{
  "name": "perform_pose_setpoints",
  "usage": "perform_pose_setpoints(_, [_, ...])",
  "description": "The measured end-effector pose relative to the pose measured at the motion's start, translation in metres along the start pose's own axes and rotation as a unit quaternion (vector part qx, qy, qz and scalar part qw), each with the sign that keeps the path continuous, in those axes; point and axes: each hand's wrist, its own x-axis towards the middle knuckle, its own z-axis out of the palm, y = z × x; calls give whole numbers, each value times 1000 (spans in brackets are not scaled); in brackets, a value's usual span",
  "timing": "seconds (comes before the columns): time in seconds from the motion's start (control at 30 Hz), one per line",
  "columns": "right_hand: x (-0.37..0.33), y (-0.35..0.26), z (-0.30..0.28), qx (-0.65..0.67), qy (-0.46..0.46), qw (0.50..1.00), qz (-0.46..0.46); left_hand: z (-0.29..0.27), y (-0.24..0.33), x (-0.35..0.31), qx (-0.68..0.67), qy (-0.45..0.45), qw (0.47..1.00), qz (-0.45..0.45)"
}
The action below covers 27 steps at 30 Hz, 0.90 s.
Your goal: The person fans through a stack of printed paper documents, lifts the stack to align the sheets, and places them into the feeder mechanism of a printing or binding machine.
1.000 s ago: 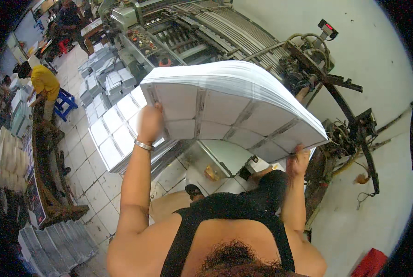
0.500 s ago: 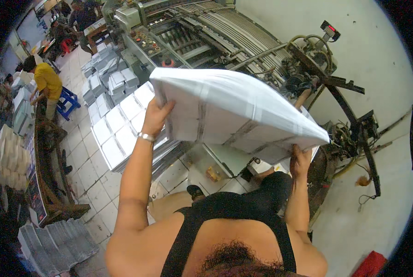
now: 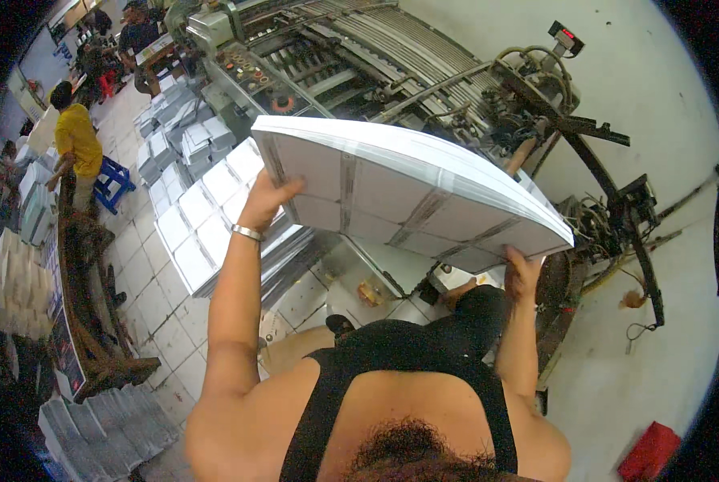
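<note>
Between my two hands is a thick stack of large printed paper sheets point(image 3: 391, 189), raised in front of me and tilted so its near face shows grey panels with dark bands. My left hand point(image 3: 269, 201) grips its left edge, thumb on the near face and a metal bracelet on the wrist. At the lower right corner my right hand point(image 3: 522, 275) is closed on the sheets, its thumb on the near side. Fingers behind the stack are hidden. To the left, beneath my left hand, lies a big pile of printed sheets point(image 3: 202, 229) with white rectangles on it.
A large press-like machine point(image 3: 359, 64) with rollers and a button panel point(image 3: 251, 76) stands ahead. Its metal arm point(image 3: 596, 169) juts out at right. Bundled paper point(image 3: 186, 120) sits at far left near a person in yellow point(image 3: 78, 140) and a blue stool point(image 3: 114, 185). Grey corrugated stacks point(image 3: 106, 426) lie lower left.
The stack's far edges have settled from a blurred, bowed shape into a neater, flatter block. Both hands keep their hold in nearly the same place. The person in yellow has straightened up.
</note>
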Motion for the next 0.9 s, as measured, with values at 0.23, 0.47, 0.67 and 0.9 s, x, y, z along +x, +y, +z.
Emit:
perform_pose_setpoints(0.23, [23,-11,21,5,3,1000,1,1,7,17,4,0,1000,13])
perform_pose_setpoints(0.47, [12,-4,7,-21,-14,999,-35,7,-2,15,14,-7,1000,17])
perform_pose_setpoints(0.67, [-3,-13,3,-15,28,999,-38,-6,-11,13,-70,-38,997,-16])
perform_pose_setpoints(0.9, [2,-8,14,-125,19,991,-34,-16,-32,18,-11,-22,1000,6])
